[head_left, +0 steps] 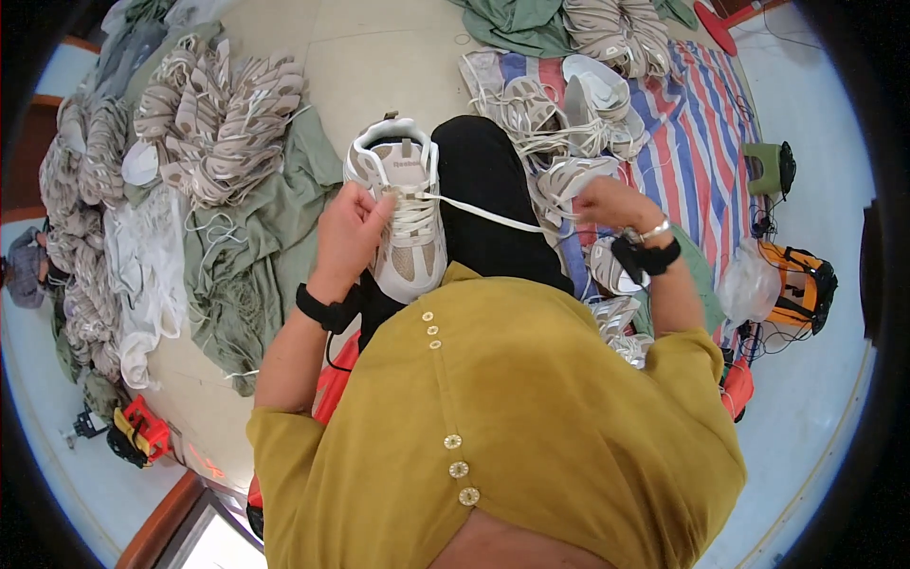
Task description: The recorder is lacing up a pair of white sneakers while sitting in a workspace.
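Observation:
A beige and white sneaker (pixel 403 258) rests on my lap beside my black-clad knee, its toe toward me. White laces criss-cross its front. My left hand (pixel 353 230) is closed at the upper eyelets on the shoe's left side, gripping its edge; whether a lace end is between the fingertips is hidden. From the right upper eyelet a white shoelace (pixel 488 218) stretches out to the right. My right hand (pixel 614 205) is closed on its far part, out past my knee, close to other sneakers (pixel 572 177) on the striped sheet.
Stacks of beige sneakers (pixel 237 123) lie on green cloth (pixel 270 237) at the left. More laced shoes (pixel 597 104) lie on a red, white and blue striped sheet (pixel 701 123) at the right. A green stool (pixel 766 169) and an orange-black bag (pixel 801 284) stand by the right wall.

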A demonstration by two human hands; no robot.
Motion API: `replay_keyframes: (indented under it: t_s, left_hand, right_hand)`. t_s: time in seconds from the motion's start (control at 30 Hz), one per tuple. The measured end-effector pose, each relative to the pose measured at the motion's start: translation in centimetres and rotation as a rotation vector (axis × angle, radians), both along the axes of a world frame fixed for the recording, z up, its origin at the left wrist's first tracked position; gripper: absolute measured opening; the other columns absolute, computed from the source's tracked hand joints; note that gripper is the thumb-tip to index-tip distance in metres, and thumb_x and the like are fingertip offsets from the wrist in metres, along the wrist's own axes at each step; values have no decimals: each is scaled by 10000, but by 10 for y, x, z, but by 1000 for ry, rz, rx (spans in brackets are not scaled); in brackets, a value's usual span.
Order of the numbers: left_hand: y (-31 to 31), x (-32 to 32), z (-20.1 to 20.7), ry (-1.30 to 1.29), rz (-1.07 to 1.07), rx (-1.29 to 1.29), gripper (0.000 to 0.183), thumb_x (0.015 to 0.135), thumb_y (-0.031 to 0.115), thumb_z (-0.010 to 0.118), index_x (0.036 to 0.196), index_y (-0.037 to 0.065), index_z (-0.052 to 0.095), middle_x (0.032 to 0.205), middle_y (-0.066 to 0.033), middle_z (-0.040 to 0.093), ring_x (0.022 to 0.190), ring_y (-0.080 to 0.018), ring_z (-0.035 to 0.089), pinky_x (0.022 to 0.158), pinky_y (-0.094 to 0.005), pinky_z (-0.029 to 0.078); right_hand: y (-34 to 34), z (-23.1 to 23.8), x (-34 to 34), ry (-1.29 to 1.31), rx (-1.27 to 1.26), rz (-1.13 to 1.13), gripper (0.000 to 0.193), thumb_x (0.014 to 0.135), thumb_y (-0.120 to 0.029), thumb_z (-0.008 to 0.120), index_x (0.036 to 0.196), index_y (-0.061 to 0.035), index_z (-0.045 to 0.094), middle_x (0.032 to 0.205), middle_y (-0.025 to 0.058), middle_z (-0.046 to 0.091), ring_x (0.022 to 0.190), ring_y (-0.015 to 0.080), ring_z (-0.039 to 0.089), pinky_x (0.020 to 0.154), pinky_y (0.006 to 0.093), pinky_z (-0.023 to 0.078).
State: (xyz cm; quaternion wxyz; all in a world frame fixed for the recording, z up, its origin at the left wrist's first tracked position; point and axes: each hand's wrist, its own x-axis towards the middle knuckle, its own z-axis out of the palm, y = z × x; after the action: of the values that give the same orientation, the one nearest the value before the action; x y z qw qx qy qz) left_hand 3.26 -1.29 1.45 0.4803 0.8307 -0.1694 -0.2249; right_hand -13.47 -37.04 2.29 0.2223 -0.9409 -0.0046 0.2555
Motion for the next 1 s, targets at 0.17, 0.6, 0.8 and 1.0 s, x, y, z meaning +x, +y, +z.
replay_keyframes:
  t_s: [0.17,0.6,0.8,1.0]
  left_hand:
    - [-12,-7,20,-310,-132,72,223,819,240,656,848,62,526,546,-52,500,504,-106,522,491,-281,413]
    - [35,68,51,72,311,-209,607,897,274,551,1396,46,291,1001,-108,634,736,-130,590,639,-253,473]
    - [37,12,18,309,0,-31,229,878,229,582,914,4,607,756,-34,627,627,-87,572,569,-234,461]
    - [17,-5,-2,237,-199,7,222,903,226,575,780,47,529,686,24,545,580,-60,476,539,-222,408]
  right_hand:
    - [-33,-22,-47,-112,-488,-216,162,760,-163,590,731,-6,620,661,165,616,642,307,625,579,400,479]
    - [91,25,69,-439,391,-263,154,836,-210,597,881,-68,637,787,154,638,736,343,619,639,409,488]
    - [158,9,83,-602,558,36,161,823,-135,583,959,-58,625,789,145,636,720,330,617,643,384,491]
    - [172,-8,118,-509,463,-60,153,798,-157,597,906,-49,591,749,137,626,709,321,620,625,397,486]
